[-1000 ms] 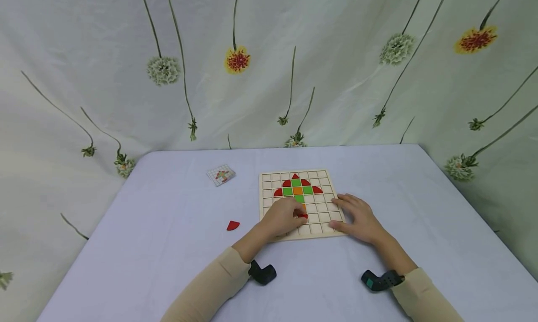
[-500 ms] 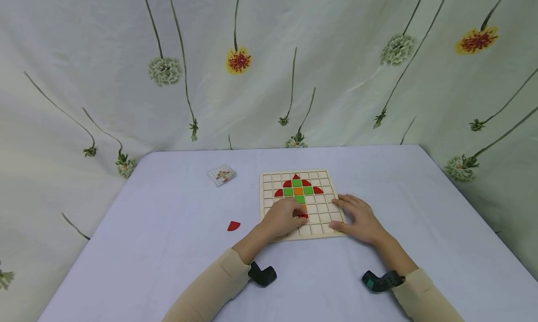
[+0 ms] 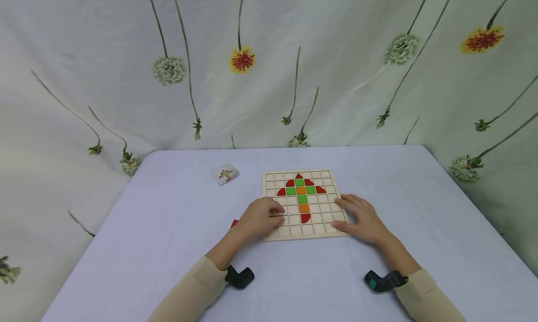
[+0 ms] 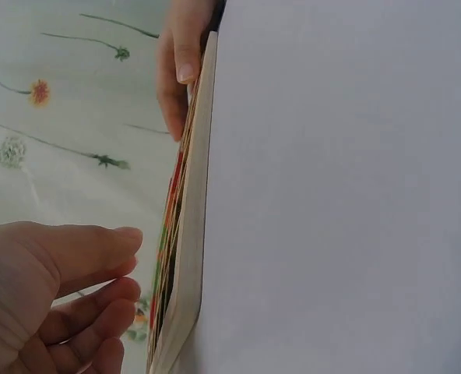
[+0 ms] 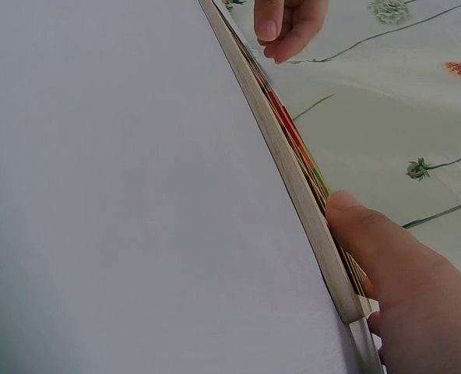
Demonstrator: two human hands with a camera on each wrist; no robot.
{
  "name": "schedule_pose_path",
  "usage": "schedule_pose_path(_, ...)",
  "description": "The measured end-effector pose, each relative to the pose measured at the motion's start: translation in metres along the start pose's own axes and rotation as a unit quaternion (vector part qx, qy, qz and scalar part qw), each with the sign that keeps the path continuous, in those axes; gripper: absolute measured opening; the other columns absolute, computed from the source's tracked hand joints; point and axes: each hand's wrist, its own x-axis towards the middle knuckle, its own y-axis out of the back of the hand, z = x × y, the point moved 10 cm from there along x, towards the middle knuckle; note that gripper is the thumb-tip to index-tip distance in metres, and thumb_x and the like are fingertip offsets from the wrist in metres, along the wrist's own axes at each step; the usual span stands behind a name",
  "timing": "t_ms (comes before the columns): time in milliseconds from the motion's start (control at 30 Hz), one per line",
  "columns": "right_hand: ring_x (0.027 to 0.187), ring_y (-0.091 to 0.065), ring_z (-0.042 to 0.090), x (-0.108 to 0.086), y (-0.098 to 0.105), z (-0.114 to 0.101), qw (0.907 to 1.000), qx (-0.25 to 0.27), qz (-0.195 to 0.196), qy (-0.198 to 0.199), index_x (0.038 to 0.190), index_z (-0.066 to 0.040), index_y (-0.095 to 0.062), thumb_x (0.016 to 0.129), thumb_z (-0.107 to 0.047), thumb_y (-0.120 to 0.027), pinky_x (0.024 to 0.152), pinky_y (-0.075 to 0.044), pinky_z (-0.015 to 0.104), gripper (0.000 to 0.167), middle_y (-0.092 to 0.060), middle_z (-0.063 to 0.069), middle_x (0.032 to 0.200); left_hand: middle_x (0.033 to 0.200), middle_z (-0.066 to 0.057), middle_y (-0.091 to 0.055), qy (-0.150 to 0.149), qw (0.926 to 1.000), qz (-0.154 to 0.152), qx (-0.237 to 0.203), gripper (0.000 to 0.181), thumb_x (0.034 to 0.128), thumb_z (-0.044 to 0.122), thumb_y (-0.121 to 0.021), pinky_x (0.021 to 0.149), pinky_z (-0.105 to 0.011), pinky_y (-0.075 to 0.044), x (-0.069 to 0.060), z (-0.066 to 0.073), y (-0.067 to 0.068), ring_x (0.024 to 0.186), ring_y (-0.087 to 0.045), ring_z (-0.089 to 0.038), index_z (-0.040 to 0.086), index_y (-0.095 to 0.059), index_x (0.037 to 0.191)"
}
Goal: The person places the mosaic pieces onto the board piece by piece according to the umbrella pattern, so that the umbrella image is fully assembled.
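Note:
A square wooden grid board (image 3: 325, 217) lies on the table, bearing red, green and orange tiles in an arrow-like figure. At the foot of its middle column sits a red quarter-circle tile (image 3: 305, 218), under an orange square tile (image 3: 304, 208). My left hand (image 3: 258, 218) hovers over the board's left edge, fingers loosely curved with nothing between them. Partly hidden behind that hand, a loose red tile (image 3: 234, 223) lies on the cloth. My right hand (image 3: 363, 220) rests on the board's right edge, its fingers spread and its thumb (image 5: 363, 222) touching the rim.
A small pattern card (image 3: 224, 174) showing a similar coloured figure lies at the back left of the table. White cloth (image 3: 168, 228) covers the tabletop. A flower-printed curtain (image 3: 269, 69) hangs behind the far edge. Each wrist wears a black camera band.
My left hand has drawn back leftward from the middle column, leaving the red quarter-circle tile in view on the board. It now partly covers the loose red tile. My right hand stays put.

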Motion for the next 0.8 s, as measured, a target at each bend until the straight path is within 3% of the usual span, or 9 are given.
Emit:
schedule_pose_path(500, 0.137, -0.030, 0.043, -0.001, 0.000, 0.000, 1.0000, 0.000, -0.001, -0.005, 0.137, -0.007, -0.056, 0.082, -0.046, -0.073, 0.107, -0.018, 0.063, 0.069, -0.046, 0.020, 0.144, 0.088, 0.007, -0.065, 0.063, 0.9968, 0.050, 0.006, 0.012, 0.0823, 0.011, -0.076, 0.078, -0.035, -0.048, -0.037, -0.048, 0.041, 0.086, -0.058, -0.014, 0.014, -0.075, 0.094)
schedule_pose_path(800, 0.137, -0.030, 0.043, 0.000, 0.000, -0.001, 1.0000, 0.000, -0.003, -0.003, 0.136, -0.005, -0.056, 0.082, -0.045, -0.073, 0.107, -0.018, 0.063, 0.069, -0.046, 0.020, 0.144, 0.094, 0.004, -0.067, 0.075, 0.9968, 0.027, 0.001, 0.016, 0.0831, 0.012, -0.076, 0.081, -0.039, -0.049, -0.053, -0.071, 0.056, 0.090, -0.060, -0.017, 0.011, -0.075, 0.099)
